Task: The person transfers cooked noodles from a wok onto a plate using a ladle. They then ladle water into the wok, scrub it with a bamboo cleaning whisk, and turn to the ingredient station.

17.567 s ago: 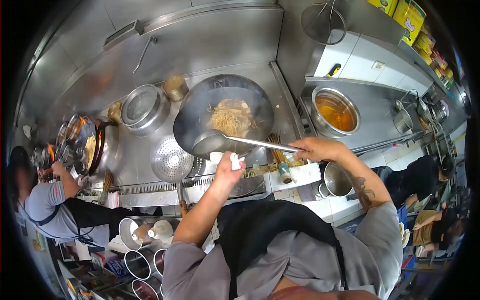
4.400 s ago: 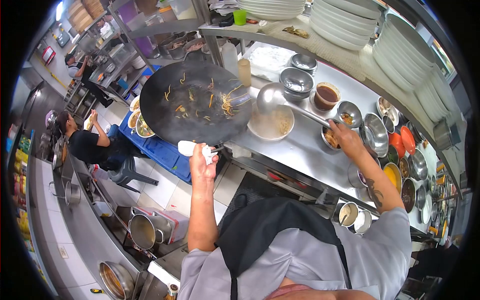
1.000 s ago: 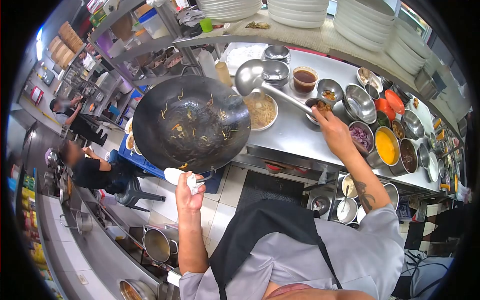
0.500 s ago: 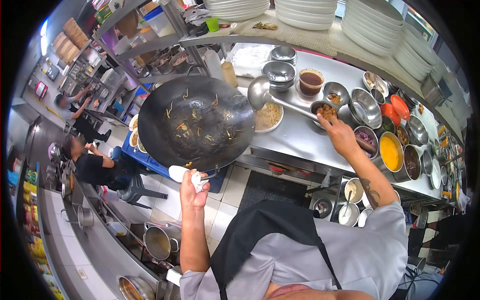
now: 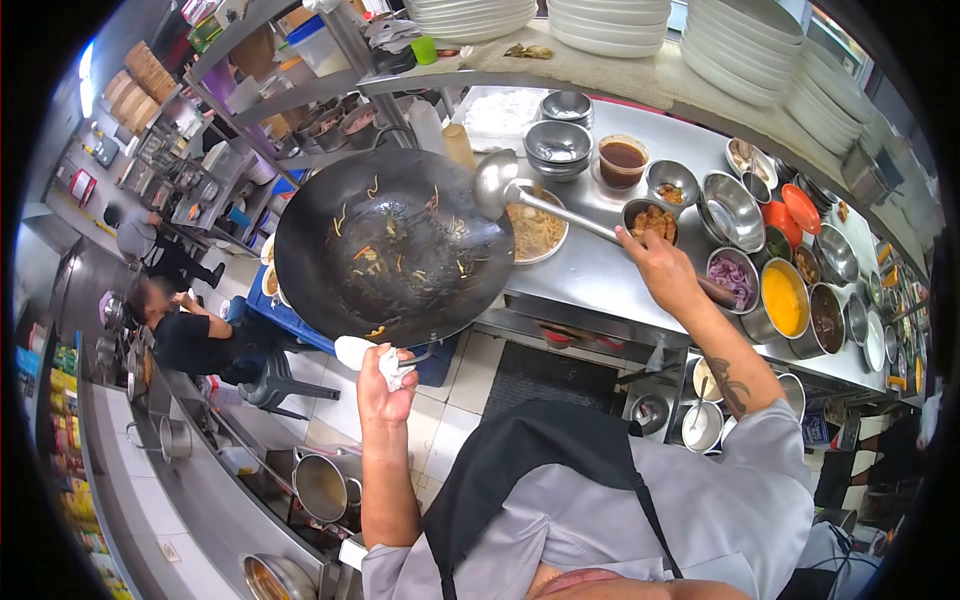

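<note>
My left hand [image 5: 383,390] is closed on the wok's handle, with a folded white cloth [image 5: 392,372] wrapped in the grip. The large dark wok [image 5: 400,290] has stray noodle strands and vegetable bits stuck across its inside. My right hand [image 5: 660,268] grips the long handle of a steel ladle [image 5: 495,182], whose bowl hangs at the wok's right rim. Partly under the ladle handle sits a dish of noodles [image 5: 537,230]. Just beyond my right fingers, a small bowl holds browned pieces [image 5: 652,222].
A tub of dark sauce [image 5: 622,160], sliced red onion [image 5: 732,280] and a pot of yellow liquid [image 5: 780,302] stand on the steel counter. Stacked white plates [image 5: 610,25] line the shelf above. Two people are at the left, one in a black shirt [image 5: 185,335].
The ladle and my right hand have shifted slightly left, bringing the ladle's bowl over the wok's rim. My left hand and the wok have barely moved. The far person has turned.
</note>
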Available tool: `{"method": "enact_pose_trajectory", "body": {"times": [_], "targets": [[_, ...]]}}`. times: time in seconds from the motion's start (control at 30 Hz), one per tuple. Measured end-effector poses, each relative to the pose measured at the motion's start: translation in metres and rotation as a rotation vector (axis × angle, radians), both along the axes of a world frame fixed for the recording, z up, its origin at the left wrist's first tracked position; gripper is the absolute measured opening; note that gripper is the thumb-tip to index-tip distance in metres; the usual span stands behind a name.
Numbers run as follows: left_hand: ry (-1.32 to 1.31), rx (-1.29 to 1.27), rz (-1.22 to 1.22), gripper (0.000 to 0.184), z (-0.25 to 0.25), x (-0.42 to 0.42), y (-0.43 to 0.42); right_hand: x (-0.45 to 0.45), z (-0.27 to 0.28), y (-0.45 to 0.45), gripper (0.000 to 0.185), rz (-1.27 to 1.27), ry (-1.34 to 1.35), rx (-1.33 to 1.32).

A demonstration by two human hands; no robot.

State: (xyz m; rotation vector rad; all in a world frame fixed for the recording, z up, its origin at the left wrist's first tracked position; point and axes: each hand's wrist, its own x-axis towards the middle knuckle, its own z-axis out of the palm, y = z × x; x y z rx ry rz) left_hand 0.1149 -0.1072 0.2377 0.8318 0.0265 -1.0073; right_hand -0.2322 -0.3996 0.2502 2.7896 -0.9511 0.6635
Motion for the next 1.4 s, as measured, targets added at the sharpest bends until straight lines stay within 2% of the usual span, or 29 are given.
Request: {"method": "enact_pose_trajectory", "body": {"times": [0.23, 0.33, 0.43, 0.53, 0.57, 0.63, 0.7, 0.83, 0.93, 1.07, 1.4], "targets": [[-0.007, 0.0, 0.013, 0.014, -0.001, 0.002, 0.004, -0.032, 0.007, 0.009, 0.051, -0.099, -0.01, 0.004], [0.01, -0.041, -0.014, 0.012, 0.001, 0.004, 0.013, -0.038, 0.007, 0.014, 0.051, -0.093, -0.14, 0.167], [0.032, -0.103, -0.064, 0.01, 0.003, 0.009, 0.026, -0.04, -0.009, 0.017, 0.05, 0.015, -0.349, 0.249], [0.036, -0.123, -0.083, 0.01, 0.01, 0.004, 0.034, -0.027, -0.025, 0.032, 0.048, 0.031, -0.594, 0.558], [0.032, -0.121, -0.082, 0.01, 0.013, 0.003, 0.035, -0.021, -0.046, 0.032, 0.046, 0.034, -0.666, 0.61], [0.034, -0.131, -0.069, 0.011, 0.023, -0.003, 0.039, -0.016, -0.045, 0.038, 0.046, 0.023, -0.678, 0.816], [0.056, -0.132, -0.06, 0.012, 0.035, -0.006, 0.046, -0.018, -0.033, 0.045, 0.048, -0.01, -0.693, 1.207], [0.112, -0.218, -0.131, 0.016, 0.046, -0.006, 0.05, -0.013, -0.03, 0.058, 0.052, 0.132, -0.905, 1.388], [0.088, -0.23, -0.133, 0.017, 0.046, -0.003, 0.048, -0.007, -0.027, 0.063, 0.052, 0.118, -0.963, 1.554], [0.06, -0.213, -0.11, 0.017, 0.05, -0.005, 0.045, -0.006, -0.034, 0.063, 0.053, 0.218, -0.951, 1.555], [0.109, -0.193, -0.16, 0.015, 0.041, 0.004, 0.035, 0.002, -0.047, 0.065, 0.05, 0.141, -0.849, 1.42]]}}
